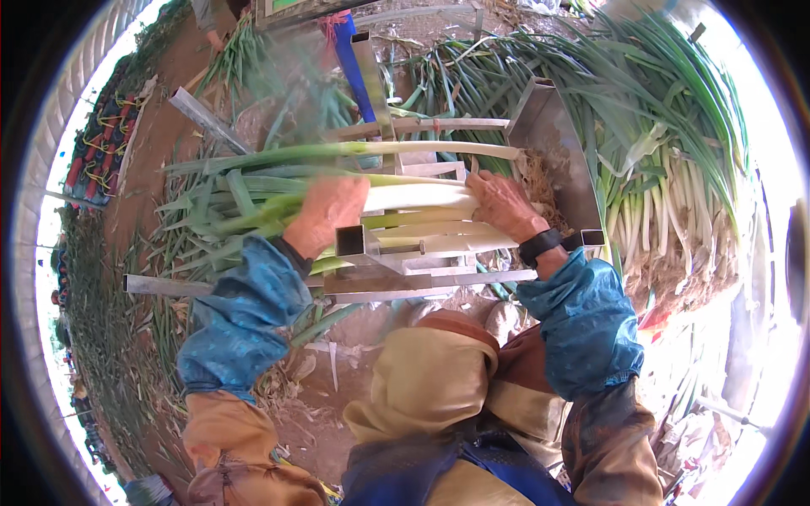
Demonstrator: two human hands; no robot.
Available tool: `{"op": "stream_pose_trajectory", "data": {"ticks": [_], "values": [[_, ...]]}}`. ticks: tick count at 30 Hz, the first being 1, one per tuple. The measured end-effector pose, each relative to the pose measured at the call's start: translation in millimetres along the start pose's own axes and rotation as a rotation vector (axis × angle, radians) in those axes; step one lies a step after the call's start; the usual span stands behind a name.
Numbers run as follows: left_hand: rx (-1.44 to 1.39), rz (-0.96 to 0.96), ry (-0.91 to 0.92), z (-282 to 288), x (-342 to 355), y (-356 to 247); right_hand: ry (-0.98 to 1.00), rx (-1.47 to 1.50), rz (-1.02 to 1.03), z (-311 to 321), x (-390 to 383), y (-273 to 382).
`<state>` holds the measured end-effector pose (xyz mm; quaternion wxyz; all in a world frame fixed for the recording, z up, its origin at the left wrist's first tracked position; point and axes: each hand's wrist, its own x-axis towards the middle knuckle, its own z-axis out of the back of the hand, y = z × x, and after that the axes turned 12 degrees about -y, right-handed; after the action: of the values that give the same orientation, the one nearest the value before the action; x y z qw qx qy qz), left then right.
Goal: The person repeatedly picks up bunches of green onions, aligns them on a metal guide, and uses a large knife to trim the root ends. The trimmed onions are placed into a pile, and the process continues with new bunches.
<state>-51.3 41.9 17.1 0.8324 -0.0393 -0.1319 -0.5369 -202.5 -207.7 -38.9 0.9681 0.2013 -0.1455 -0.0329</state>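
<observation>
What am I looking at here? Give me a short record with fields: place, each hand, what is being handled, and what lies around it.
Place: outdoors, on bare earth
Left hand: gripping the bundle at its green part
Right hand: pressed on the white root end
Handled: bundle of green onions lying across a metal frame
Beside it: metal end plate at the roots
Right: large pile of green onions
Ground: scattered trimmed leaves

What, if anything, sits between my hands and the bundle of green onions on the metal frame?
Nothing visible does. The left hand rests directly on the bundle of green onions near the leafy part, and the right hand presses on its white stalk ends beside the metal end plate. The metal frame lies underneath the bundle, not between.
</observation>
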Motion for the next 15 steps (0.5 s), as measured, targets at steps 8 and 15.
{"op": "stream_pose_trajectory", "data": {"ticks": [8,15], "values": [[-0.109,0.065,0.263,-8,31,10,0.019,-0.098,-0.108,6,6,-6],[-0.108,0.076,0.086,-24,46,13,-0.285,-0.275,-0.029,-10,14,-15]]}}
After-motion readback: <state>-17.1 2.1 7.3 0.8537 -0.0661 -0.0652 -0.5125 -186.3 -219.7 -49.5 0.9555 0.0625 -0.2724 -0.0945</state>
